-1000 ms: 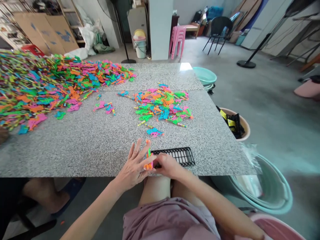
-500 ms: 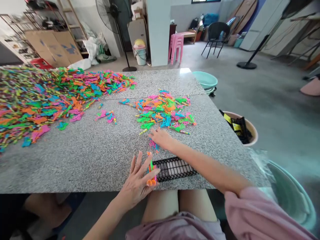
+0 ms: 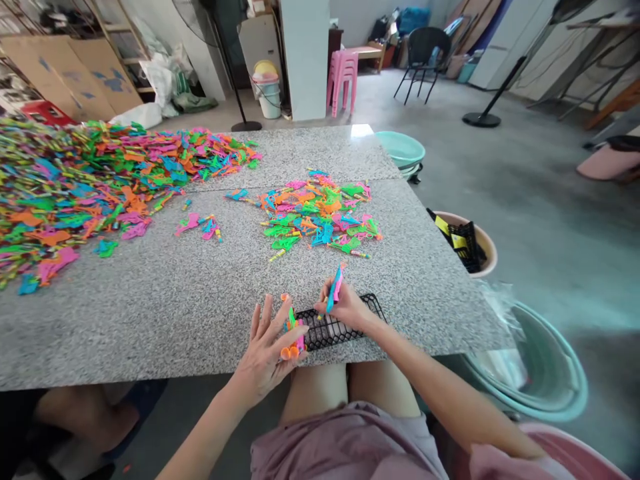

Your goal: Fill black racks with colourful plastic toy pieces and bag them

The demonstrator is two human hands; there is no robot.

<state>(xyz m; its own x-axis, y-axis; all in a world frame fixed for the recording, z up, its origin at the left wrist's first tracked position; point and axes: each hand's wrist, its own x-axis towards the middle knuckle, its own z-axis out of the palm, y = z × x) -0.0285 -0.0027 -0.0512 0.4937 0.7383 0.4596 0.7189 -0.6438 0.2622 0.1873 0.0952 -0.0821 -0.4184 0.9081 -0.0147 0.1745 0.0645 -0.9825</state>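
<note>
My left hand (image 3: 265, 340), fingers spread, rests at the left end of a black mesh basket (image 3: 345, 330). Between its thumb and index finger are several green, orange and pink plastic toys (image 3: 295, 333), which the hand keeps upright; their lower parts are partly hidden. Above the basket, my right hand (image 3: 350, 310) is closed around blue and pink plastic toys (image 3: 334, 292), one with a yellowish tube end pointing down. Beyond both hands lies a small pile of similar bright toys (image 3: 320, 210), several with little striped tubes.
A large heap of the same toys (image 3: 125, 173) covers the table's left side. The speckled table (image 3: 200, 320) ends at my lap. To the right stand a tub with black baskets (image 3: 465, 243) and a green basin (image 3: 550, 360). A person's leg (image 3: 95, 420) shows at lower left.
My right hand has taken up the blue and pink toys from the table and come back over the basket. My left hand stays on its toys. The view has turned slightly.
</note>
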